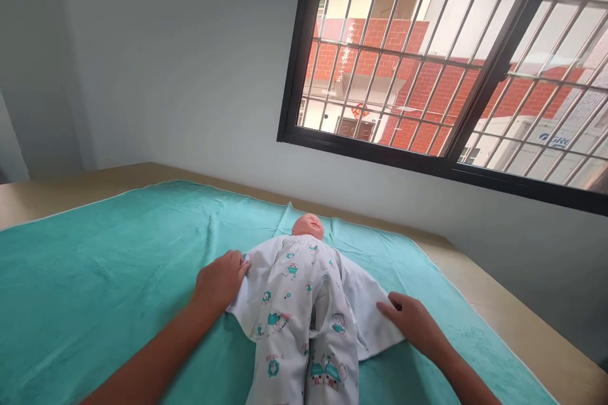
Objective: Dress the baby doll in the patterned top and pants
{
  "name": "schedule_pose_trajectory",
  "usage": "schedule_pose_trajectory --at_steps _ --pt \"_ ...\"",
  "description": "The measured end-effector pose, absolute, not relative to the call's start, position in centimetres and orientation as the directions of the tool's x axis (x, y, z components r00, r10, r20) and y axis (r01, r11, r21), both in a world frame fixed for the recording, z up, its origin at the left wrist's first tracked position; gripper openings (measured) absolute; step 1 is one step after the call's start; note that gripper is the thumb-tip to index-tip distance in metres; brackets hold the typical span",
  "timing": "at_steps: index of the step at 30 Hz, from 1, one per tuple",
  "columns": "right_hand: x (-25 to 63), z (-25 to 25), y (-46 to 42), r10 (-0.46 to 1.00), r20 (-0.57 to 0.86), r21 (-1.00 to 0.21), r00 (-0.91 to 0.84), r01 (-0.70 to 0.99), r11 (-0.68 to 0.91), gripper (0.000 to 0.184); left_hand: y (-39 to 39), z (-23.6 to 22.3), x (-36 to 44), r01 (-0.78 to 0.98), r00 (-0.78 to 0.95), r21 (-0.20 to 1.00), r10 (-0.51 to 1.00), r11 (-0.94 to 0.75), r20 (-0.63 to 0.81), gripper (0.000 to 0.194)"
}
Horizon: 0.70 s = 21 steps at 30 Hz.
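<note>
Turquoise cloth, soft and plush with a thin pale border, spreads over the table, whose smooth tan top shows along the far edge and down the right side. Shallow creases run through the pile near the far edge. On it a doll lies on its back, its smooth, rounded pink head pointing towards that edge. Loose printed clothing, white with teal animals and little houses, covers its body, and two slack legs stretch towards the near edge. Plain white fabric fans out on both sides in flat, wing-like flaps.

The doll lies between the hands, its head beyond both. Set well apart, each hand pinches cloth: the left hand has the outer border of the left flap, and the right hand grips the outer corner of the right flap, nearer the table's right edge.
</note>
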State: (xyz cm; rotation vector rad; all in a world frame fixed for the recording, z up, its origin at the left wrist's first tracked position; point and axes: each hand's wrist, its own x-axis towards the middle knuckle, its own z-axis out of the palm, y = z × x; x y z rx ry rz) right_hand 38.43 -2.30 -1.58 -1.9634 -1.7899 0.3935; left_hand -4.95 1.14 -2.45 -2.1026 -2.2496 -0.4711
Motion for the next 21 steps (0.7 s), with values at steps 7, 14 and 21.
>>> schedule_pose_trajectory --at_steps 7,14,21 --pt "33.8 4.4 -1.4 0.999 -0.034 -0.985 0.022 -0.171 -0.030 0.026 0.4 -2.3 -2.7 0.883 -0.125 0.470 0.970 0.013 0.210 0.028" --pt "23.0 8.0 -2.5 0.961 0.164 -0.955 -0.221 0.209 0.211 0.019 1.1 -3.4 -2.9 0.682 -0.103 0.724 0.967 -0.102 0.233 0.024" --pt "20.5 1.7 -6.8 0.765 0.456 -0.347 -0.455 0.700 0.624 0.037 1.1 -2.5 -2.9 0.466 0.057 0.859 0.976 -0.212 0.210 0.030"
